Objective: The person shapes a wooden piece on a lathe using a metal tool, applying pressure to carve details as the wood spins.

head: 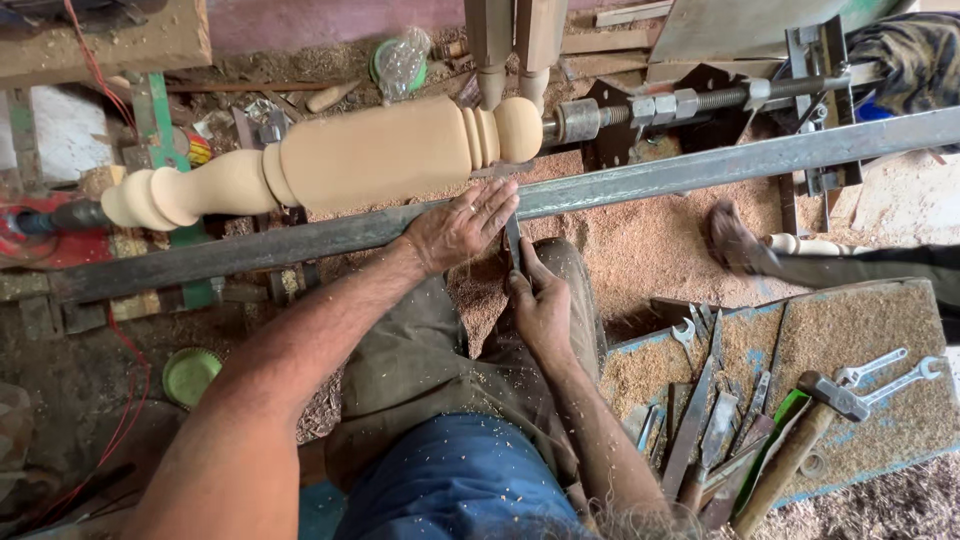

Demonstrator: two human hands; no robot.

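Note:
A pale turned wooden spindle (330, 165) is mounted on a lathe and runs from the left to the metal tailstock screw (640, 105). Below it lies a long grey steel tool rest bar (700, 170). My left hand (462, 226) lies flat, fingers spread, on the bar just under the spindle's beaded end. My right hand (540, 305) grips a thin metal chisel (514, 240), its blade pointing up to the bar beside my left fingers. Sawdust covers both forearms and my lap.
A board (880, 330) at the right holds several chisels, spanners (890, 375) and a hammer (800, 445). Another person's foot (735, 240) rests on the sawdust at the right. A green lid (190, 375) lies on the floor at left. More turned legs stand behind the lathe.

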